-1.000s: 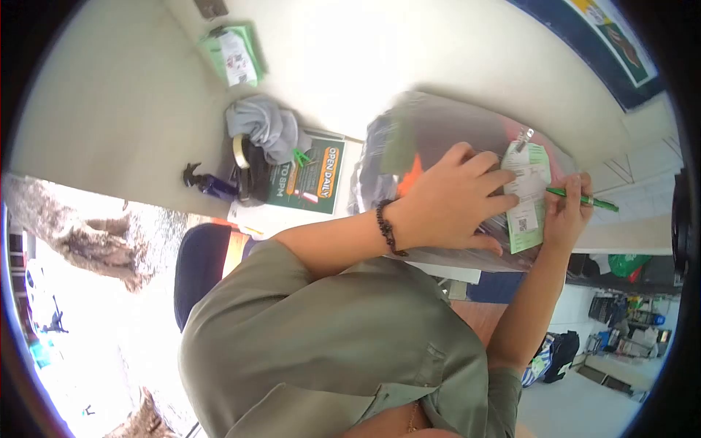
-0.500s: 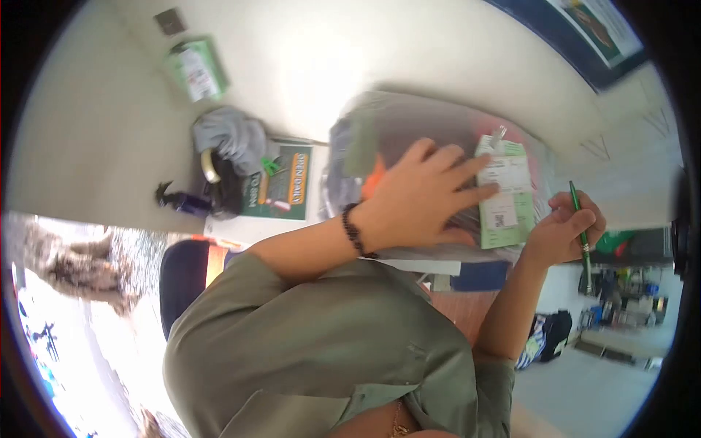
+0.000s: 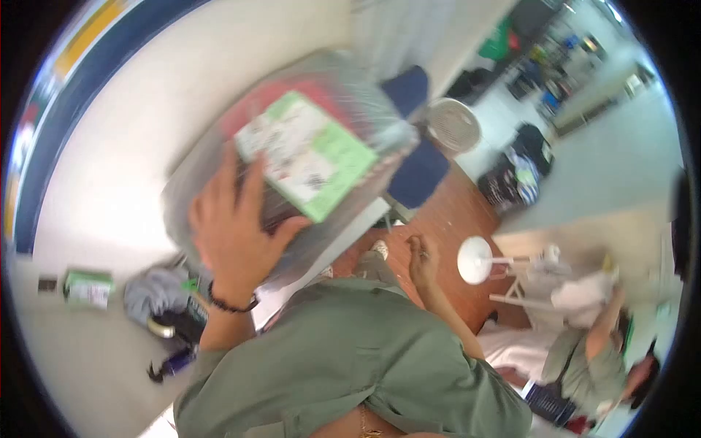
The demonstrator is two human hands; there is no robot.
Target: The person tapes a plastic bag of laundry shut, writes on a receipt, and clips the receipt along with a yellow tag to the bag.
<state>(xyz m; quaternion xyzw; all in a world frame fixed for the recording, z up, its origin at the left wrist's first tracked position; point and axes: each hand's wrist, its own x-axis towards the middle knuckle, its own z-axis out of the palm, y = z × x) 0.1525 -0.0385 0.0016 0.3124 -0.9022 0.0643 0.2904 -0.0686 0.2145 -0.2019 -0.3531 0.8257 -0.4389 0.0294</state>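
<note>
Brown floor point(image 3: 456, 208) below, pale wall point(image 3: 109, 146) beside, and here's my left hand point(image 3: 237, 226) spread flat on the plastic-wrapped bundle point(image 3: 328, 87)!
Green slip point(image 3: 310, 157) on top, by my fingers; right hand point(image 3: 421, 263) hangs blurred, grip I can't tell.

my left hand point(image 3: 237, 223) lies spread on the plastic-wrapped bundle point(image 3: 321, 87), thumb and fingers beside the green and white slips point(image 3: 307, 157). my right hand point(image 3: 421, 263), blurred, hangs over the brown floor point(image 3: 445, 219). a person point(image 3: 595, 365) is off to my right.
</note>
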